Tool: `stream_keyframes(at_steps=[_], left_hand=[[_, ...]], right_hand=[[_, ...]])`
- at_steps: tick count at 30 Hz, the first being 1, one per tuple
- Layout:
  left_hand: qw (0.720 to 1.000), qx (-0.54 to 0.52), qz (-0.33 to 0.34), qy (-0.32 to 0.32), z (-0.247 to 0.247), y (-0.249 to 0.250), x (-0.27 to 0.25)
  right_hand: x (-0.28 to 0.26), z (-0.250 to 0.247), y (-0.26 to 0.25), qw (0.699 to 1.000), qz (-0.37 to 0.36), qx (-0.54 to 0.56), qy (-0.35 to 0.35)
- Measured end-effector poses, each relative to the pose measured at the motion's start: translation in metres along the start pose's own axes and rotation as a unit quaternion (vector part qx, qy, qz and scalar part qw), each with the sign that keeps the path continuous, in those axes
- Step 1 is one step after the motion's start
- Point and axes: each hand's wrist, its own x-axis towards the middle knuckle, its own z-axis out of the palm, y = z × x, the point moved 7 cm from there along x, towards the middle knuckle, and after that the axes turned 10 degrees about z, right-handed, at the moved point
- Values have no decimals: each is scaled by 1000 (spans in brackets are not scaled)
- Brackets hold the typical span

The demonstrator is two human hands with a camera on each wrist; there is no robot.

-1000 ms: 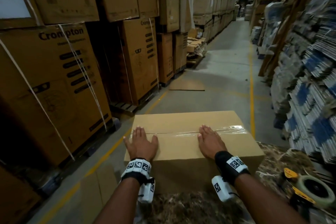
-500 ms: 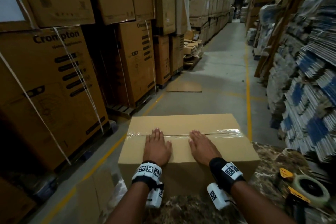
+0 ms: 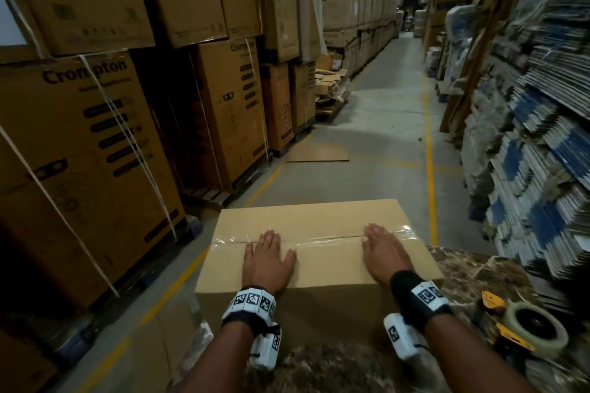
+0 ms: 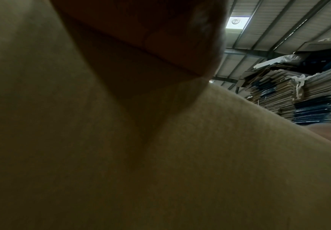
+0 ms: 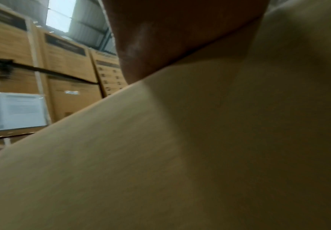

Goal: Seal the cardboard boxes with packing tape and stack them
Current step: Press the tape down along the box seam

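A plain cardboard box lies on a mottled brown tabletop, its flaps closed. A strip of clear packing tape runs along its centre seam. My left hand presses flat on the left part of the top, fingertips on the tape. My right hand lies flat on the right part, fingers reaching the tape. A yellow tape dispenser with its roll rests on the table at the right. Both wrist views show only box card close up beneath a dark palm.
Tall stacks of large printed cartons line the left of the aisle. Piles of flattened cartons fill the right side. A concrete floor with yellow lines runs ahead, with a flat cardboard sheet lying on it.
My hands came together near the middle of the seam half a second ago and have since spread apart again along the tape. The box has stayed put.
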Motion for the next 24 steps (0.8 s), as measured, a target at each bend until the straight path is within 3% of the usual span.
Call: stream_keyframes(at_steps=[4, 7, 12, 16, 24], left_hand=[[1000, 6, 5, -5, 0, 0, -1], [1000, 1, 24, -4, 0, 2, -2], [981, -2, 185, -55, 2, 28, -10], [967, 29, 237, -89, -2, 36, -13], [969, 38, 243, -33, -4, 21, -10]], right_hand=[[13, -9, 41, 998, 54, -25, 15], [11, -15, 60, 992, 121, 18, 29], [1, -19, 103, 945, 274, 178, 33], [4, -17, 116, 943, 276, 185, 15], [1, -4, 147, 945, 266, 188, -19]])
